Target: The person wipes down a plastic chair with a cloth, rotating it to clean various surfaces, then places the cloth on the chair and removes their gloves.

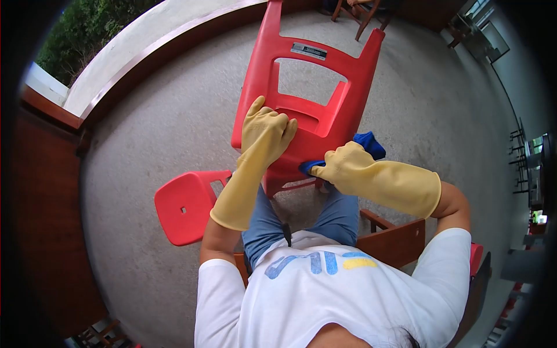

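A red plastic stool [290, 149] is tipped over in front of my knees, its legs pointing away from me and a small dark label on one crosspiece. My left hand [267, 132], in a long yellow rubber glove, grips the stool at its left side with curled fingers. Bunched in my right hand [348, 167], gloved the same way, is a blue cloth [370, 145]. That hand presses the cloth against the stool's near right part. Part of the cloth is hidden under the fingers.
Another red stool [183, 210] is on the grey floor [151, 127] to my left. A wooden piece of furniture [394, 240] is by my right thigh. A wooden chair [365, 14] stands at the far side, and a low wall [127, 64] curves along the left.
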The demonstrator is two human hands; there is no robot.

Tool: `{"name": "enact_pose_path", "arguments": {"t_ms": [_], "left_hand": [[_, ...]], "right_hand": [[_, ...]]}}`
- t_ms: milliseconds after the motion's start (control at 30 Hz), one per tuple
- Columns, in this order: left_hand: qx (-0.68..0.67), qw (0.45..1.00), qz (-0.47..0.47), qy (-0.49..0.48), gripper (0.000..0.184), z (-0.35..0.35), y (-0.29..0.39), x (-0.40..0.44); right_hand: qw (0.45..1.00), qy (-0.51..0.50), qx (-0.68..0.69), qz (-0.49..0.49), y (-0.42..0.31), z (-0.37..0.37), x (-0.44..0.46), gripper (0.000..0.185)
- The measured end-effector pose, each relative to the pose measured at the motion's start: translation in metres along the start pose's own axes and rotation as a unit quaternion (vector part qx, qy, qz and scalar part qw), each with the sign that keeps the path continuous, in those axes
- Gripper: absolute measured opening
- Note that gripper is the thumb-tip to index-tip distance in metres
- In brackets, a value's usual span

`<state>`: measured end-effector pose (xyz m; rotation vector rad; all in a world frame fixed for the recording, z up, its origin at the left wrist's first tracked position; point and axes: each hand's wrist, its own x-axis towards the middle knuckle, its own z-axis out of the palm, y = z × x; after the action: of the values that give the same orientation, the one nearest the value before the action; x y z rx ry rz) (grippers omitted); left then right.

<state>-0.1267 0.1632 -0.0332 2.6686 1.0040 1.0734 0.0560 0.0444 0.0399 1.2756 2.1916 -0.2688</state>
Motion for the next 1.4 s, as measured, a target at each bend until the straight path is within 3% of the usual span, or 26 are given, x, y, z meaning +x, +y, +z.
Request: {"name": "enact_pose_path", "arguments": {"t_ms": [300,333,433,667,867,967,1067,1167,1200,1300,1400], "left_hand": [[-0.02,1.0,-0.016,-0.002,0.035,0.007,0.002,0.002],[-0.017,1.0,-0.017,-0.011,0.035,0.005,0.004,0.002],[-0.007,0.999,-0.024,-0.025,0.034,0.001,0.006,0.004],[0.0,1.0,-0.03,-0.004,0.035,0.004,0.01,0.004],[-0.011,1.0,-0.016,-0.022,0.034,0.005,0.005,0.004],[0.004,1.0,-0.017,-0.003,0.034,0.007,0.007,0.003],[0.002,1.0,-0.017,0.002,0.034,0.006,0.01,0.003],[0.004,1.0,-0.02,-0.022,0.037,0.01,0.006,0.002],[0.001,1.0,-0.014,-0.017,0.036,0.009,0.004,0.002],[-0.008,1.0,-0.002,-0.008,0.035,0.012,0.006,0.003],[-0.009,1.0,-0.009,-0.009,0.035,0.007,0.005,0.001]], "right_hand": [[0.986,0.16,0.02,-0.033,0.057,0.05,-0.037,0.064],[0.995,0.091,0.005,-0.029,0.06,0.046,-0.037,0.067],[0.999,0.042,0.008,-0.026,0.059,0.039,-0.03,0.069],[0.999,0.033,0.004,-0.03,0.03,-0.002,-0.011,0.071],[0.998,0.065,0.013,-0.013,0.053,0.033,-0.036,0.071],[1.0,0.018,-0.014,-0.006,0.049,0.03,-0.025,0.072],[0.997,0.051,-0.036,-0.041,0.031,0.004,-0.01,0.073],[1.0,-0.01,-0.017,0.008,0.023,-0.003,0.0,0.066],[0.999,0.024,-0.032,-0.002,0.025,0.004,-0.003,0.066],[0.999,-0.015,-0.034,0.022,0.032,0.007,-0.025,0.073],[0.998,0.041,0.001,0.042,0.046,0.042,-0.034,0.074]]}}
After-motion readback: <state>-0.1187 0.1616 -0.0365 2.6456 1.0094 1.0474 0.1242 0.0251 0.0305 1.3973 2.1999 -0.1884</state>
